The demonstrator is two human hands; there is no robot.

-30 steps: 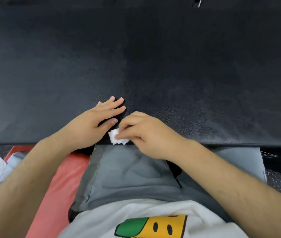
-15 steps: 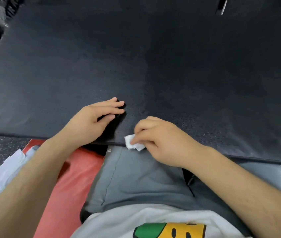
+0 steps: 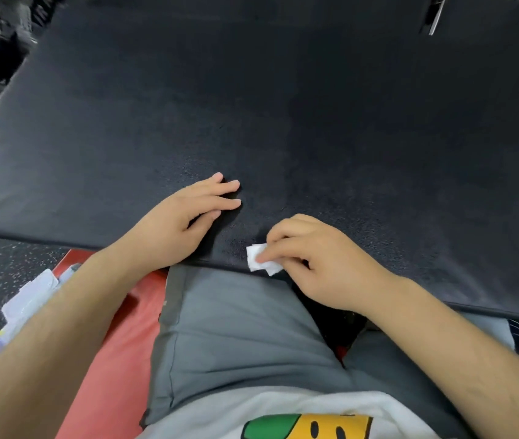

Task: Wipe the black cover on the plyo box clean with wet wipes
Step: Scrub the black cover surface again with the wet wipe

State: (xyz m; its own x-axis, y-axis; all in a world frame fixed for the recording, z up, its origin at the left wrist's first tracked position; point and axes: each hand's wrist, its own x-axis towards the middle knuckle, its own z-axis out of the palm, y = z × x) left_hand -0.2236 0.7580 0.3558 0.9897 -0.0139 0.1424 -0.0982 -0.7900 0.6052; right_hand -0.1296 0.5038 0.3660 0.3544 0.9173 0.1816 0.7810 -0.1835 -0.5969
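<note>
Right hand (image 3: 321,264) pinches wet wipe (image 3: 259,260) on black cover (image 3: 283,106), beside left hand (image 3: 179,223).

Soft light sheens the black cover (image 3: 315,106), my left hand (image 3: 176,226) casts a faint shadow, and the far-left corner blurs; edges bow.

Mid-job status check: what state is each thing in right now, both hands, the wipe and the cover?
left hand: open, fingers flat on the cover.
right hand: pinching the wipe at the cover's near edge.
wet wipe: folded small, on the cover.
black cover: lying flat; wetness or dirt not discernible.
</note>
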